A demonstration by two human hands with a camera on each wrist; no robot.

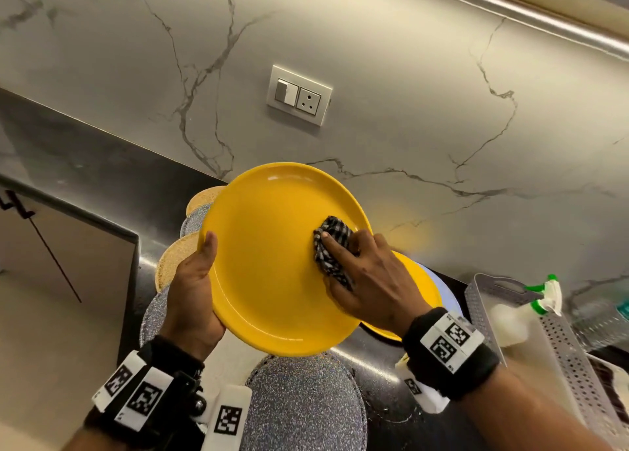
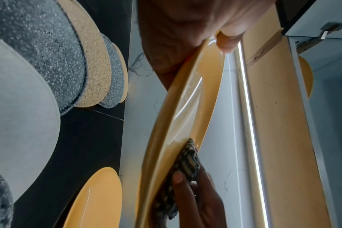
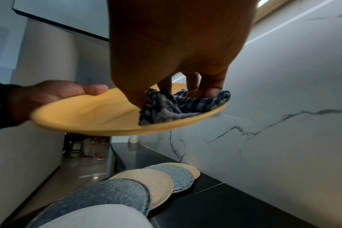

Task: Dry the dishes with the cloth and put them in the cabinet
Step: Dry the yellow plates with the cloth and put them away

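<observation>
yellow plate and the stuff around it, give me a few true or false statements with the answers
1. The left hand grips the yellow plate by its rim. True.
2. The right hand presses a plain white sponge on the plate. False: it presses a dark checked cloth.
3. A second yellow plate lies on the black counter. True.
4. The held plate rests flat on the round mats. False: it is held in the air above them.
5. A spray bottle lies in the grey perforated tray. True.
</observation>
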